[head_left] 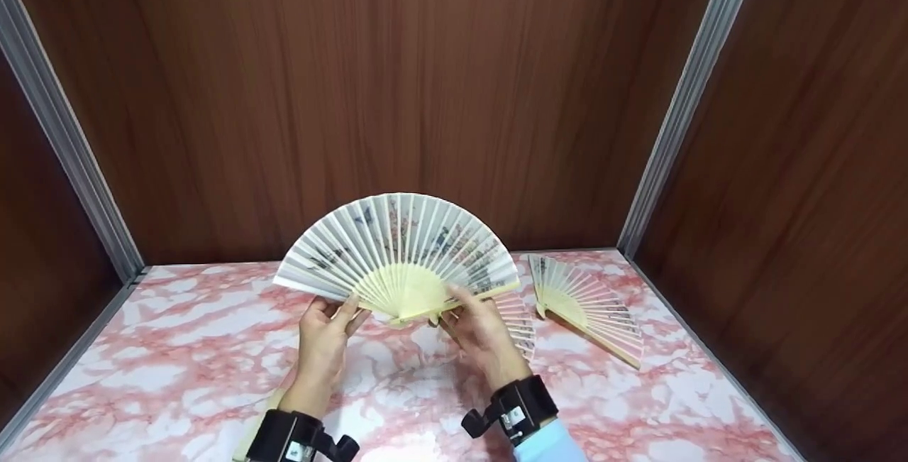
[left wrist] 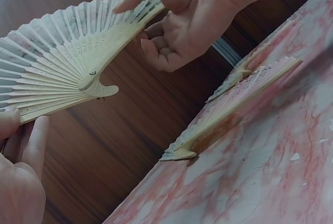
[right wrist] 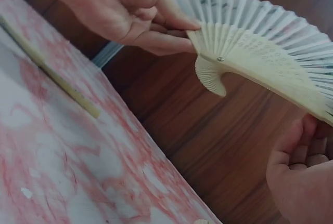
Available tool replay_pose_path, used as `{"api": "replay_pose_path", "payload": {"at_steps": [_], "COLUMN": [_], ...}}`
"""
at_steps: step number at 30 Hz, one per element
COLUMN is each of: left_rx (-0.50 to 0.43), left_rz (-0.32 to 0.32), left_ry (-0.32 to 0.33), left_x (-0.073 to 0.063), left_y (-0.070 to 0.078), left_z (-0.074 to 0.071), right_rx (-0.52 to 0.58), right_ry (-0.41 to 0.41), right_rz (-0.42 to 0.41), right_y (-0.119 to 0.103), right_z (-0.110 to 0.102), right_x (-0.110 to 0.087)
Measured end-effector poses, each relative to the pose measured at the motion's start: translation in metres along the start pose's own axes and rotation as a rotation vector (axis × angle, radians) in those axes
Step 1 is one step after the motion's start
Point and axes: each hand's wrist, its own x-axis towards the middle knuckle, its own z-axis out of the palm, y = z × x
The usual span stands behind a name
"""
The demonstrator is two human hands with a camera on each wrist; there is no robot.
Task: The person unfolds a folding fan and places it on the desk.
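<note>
Both hands hold a spread folding fan (head_left: 418,292) up above the table, its white pleated leaf printed with flowers and a blue butterfly. At its left edge, the left hand (head_left: 325,331) pinches the outer rib between thumb and fingers. The right hand (head_left: 482,334) grips the opposite outer rib, thumb laid over the front. In the left wrist view, the fan's pivot and curved handle end (left wrist: 99,90) hang free between the hands. From the right wrist view, the left hand's thumb (right wrist: 177,13) presses on the ribs near the pivot.
A second spread fan (head_left: 589,306) lies on the pink marbled table (head_left: 177,348) at the right. Another spread fan (head_left: 518,323) lies partly hidden behind the right hand. Under the left forearm lies a narrow pale folded fan (right wrist: 70,89). Brown wood panels (head_left: 425,93) enclose the table.
</note>
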Motion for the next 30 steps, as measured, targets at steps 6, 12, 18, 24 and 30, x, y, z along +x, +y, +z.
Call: {"api": "replay_pose_path", "payload": {"at_steps": [6, 12, 18, 24, 30], "left_rx": [-0.028, -0.106, -0.167, -0.210, -0.091], "left_rz": [-0.001, -0.004, -0.045, -0.072, -0.119], "left_ry": [-0.018, -0.034, -0.158, -0.178, -0.217], "left_x": [-0.001, -0.001, -0.005, -0.010, -0.015], "left_y": [0.001, 0.002, -0.002, -0.006, -0.009], "left_z": [0.001, 0.002, 0.004, 0.009, 0.015], "right_rx": [-0.096, 0.007, 0.043, 0.073, 0.047], "right_ry": [-0.038, -0.157, -0.117, -0.111, -0.123], "right_rz": [0.025, 0.027, 0.059, 0.052, 0.041], "right_y": [0.009, 0.011, 0.011, 0.009, 0.009], "right_z": [0.008, 0.010, 0.013, 0.016, 0.021], "right_x": [0.000, -0.002, -0.003, -0.005, -0.006]}}
